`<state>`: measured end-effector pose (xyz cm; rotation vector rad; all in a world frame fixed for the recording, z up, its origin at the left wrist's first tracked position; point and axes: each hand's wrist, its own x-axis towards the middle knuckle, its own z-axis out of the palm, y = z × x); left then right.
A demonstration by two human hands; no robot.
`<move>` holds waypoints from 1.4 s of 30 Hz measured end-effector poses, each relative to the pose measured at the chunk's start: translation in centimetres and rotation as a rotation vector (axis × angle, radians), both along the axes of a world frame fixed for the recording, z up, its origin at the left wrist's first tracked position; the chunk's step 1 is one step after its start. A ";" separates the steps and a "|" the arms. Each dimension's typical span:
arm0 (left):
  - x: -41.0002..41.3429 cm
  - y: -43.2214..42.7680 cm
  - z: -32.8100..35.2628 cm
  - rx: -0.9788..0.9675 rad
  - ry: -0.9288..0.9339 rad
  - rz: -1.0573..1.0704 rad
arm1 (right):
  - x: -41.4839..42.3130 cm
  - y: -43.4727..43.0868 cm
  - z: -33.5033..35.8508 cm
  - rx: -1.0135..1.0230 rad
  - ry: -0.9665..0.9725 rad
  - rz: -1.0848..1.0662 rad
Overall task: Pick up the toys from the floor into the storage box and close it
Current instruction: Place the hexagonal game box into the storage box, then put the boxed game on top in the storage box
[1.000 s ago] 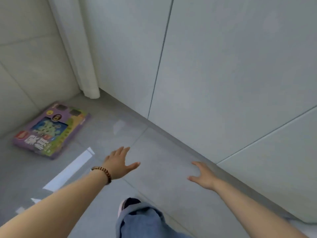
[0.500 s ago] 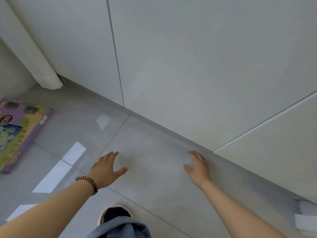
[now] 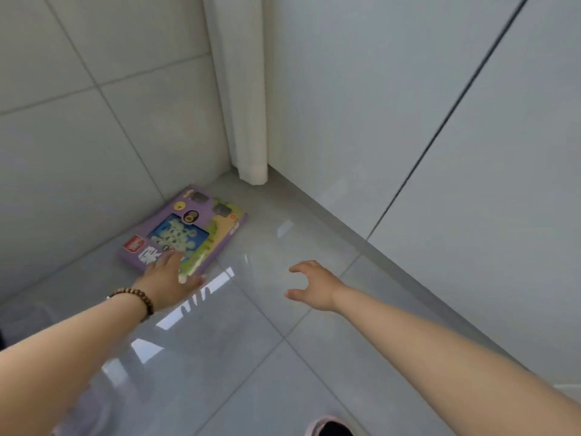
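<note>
My landmark is the purple toy box (image 3: 185, 229), lying flat on the grey floor (image 3: 220, 357) in the corner where the tiled wall (image 3: 78, 136) meets the white curtain (image 3: 245, 105). At its near edge I see my left hand (image 3: 166, 278), fingers spread and overlapping the box's front corner, nothing gripped; a bead bracelet (image 3: 138, 297) circles that wrist. Right of the box, apart from it, my right hand (image 3: 314, 286) hovers over bare floor, fingers curled loosely open and empty.

Glossy grey tile floor (image 3: 251, 357), printed cardboard toy box (image 3: 201, 228), wooden bead bracelet (image 3: 138, 297), smooth white wall panels (image 3: 361, 105)
</note>
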<state>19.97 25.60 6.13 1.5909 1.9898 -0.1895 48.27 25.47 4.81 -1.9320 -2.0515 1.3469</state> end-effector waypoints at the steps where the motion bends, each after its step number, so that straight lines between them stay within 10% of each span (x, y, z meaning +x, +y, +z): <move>1: -1.7 0.6 0.3 -0.003 -0.038 0.095 | -2.0 1.3 0.2 -0.036 0.037 -0.018; 12: -8.4 5.7 -7.3 0.132 -0.542 0.913 | -16.3 7.7 -5.9 -0.113 0.457 -0.441; 28: -6.0 5.2 -12.4 0.327 -0.719 1.175 | -15.2 16.5 -9.3 -0.003 0.019 -0.367; 42: -8.2 -1.6 8.7 0.424 -0.837 0.917 | -11.8 6.2 10.1 -0.056 0.527 -0.520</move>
